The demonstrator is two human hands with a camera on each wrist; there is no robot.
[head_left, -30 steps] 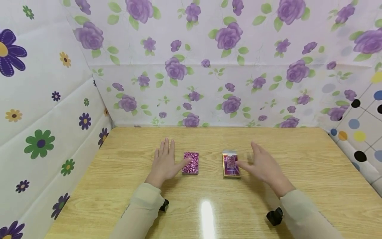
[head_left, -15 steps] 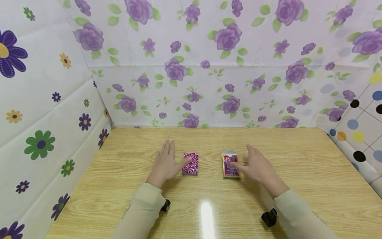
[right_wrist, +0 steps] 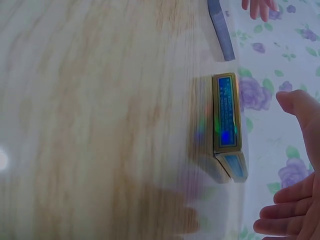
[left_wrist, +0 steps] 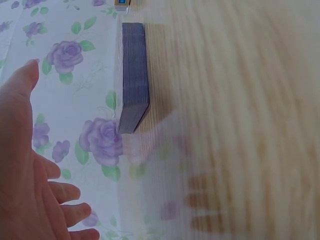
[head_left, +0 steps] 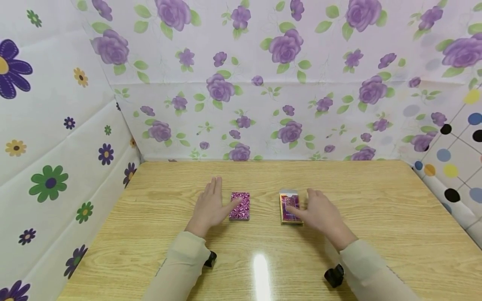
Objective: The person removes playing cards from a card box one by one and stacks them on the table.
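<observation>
A deck of playing cards (head_left: 239,211) with a purple-and-white patterned back lies squared up on the wooden table. Beside it, on its left, is my left hand (head_left: 211,207), fingers straight and thumb reaching over the deck's top in the head view. The left wrist view shows the deck's edge (left_wrist: 135,75) with the thumb apart from it. To the right lies a purple card box (head_left: 290,214) with gold edges, its flap at the far end. My right hand (head_left: 320,211) hovers by the box, its thumb over it. In the right wrist view the box's side (right_wrist: 226,112) is apart from the fingers.
The light wooden table (head_left: 226,259) reaches back to a wall covering (head_left: 256,100) with purple roses. Flowered covering (head_left: 49,138) closes the left side and a dotted one (head_left: 455,163) the right. A bright light reflection lies on the table's front part.
My right hand has moved left and slightly down, bringing its thumb further over the card box. The left hand has shifted only slightly. The deck and box stay in place.
</observation>
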